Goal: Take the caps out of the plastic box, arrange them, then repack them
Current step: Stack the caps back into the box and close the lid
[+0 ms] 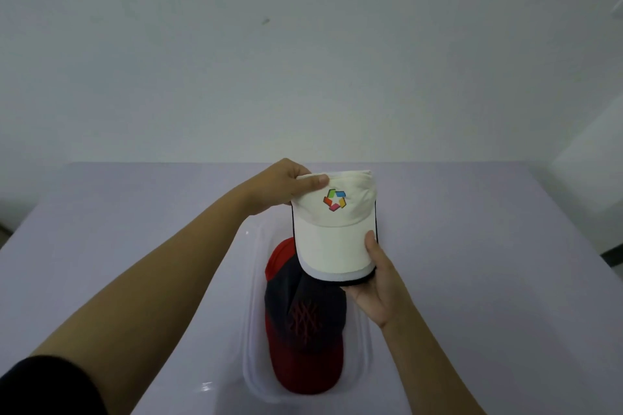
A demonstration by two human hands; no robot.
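- Closest in, a clear plastic box [251, 313] on the pale lilac table [472, 246] holds a red-and-navy fabric cap [303, 323].
- Above its far end hangs a cream cloth cap with a multicoloured logo [333, 229].
- Left hand [279, 185] pinches the crown; right hand [377, 283] cups the brim, thumb on top.
- It looks light, with a floppy crown and a stiff brim, so the brim is likely the surest hold.

A pale lilac table [488, 219] fills the lower half under soft, even light. Behind its far edge rises a plain grey-white wall [168, 77] with one small dark mark [266, 21] high above the table's middle.
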